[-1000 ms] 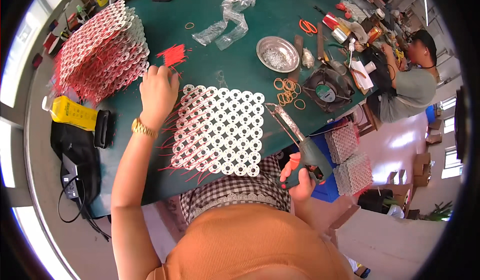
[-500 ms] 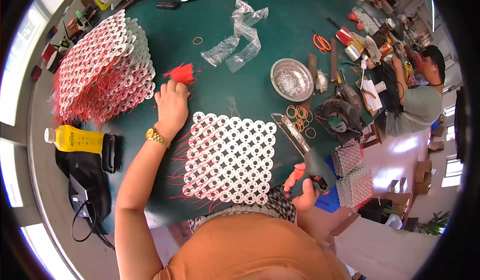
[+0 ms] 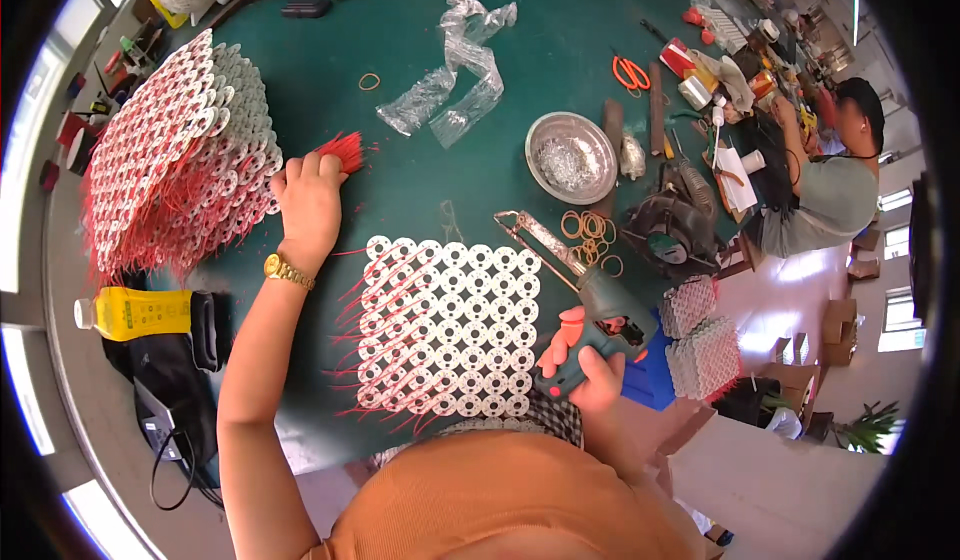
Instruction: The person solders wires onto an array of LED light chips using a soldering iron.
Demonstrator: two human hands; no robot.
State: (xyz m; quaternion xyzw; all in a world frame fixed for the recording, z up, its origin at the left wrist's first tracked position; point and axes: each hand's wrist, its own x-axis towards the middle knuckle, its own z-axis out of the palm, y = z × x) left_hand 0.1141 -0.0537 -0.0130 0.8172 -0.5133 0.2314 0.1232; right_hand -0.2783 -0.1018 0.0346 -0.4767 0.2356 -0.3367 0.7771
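My left hand [image 3: 308, 200], with a gold watch on its wrist, is closed around a bundle of red cable ties [image 3: 345, 148] on the green table [image 3: 420, 180], right beside a tall stack of white ring mats [image 3: 175, 150] laced with red ties. My right hand [image 3: 585, 365] grips a green tie gun [image 3: 575, 295] with a long metal nose, at the right edge of a flat mat of white rings [image 3: 445, 325] that lies in front of me, red tie ends sticking out on its left side.
A metal bowl [image 3: 571, 157], loose rubber bands [image 3: 590, 232], crumpled clear plastic bags [image 3: 455, 65], orange scissors [image 3: 630, 73] and a dark machine [image 3: 668, 228] lie beyond the mat. A yellow bottle [image 3: 135, 312] and black bag sit at my left. Another person [image 3: 825, 185] works at the far right.
My left hand has reached farther from me to the red tie bundle and closed on it. The view has shifted; my right hand keeps holding the tie gun.
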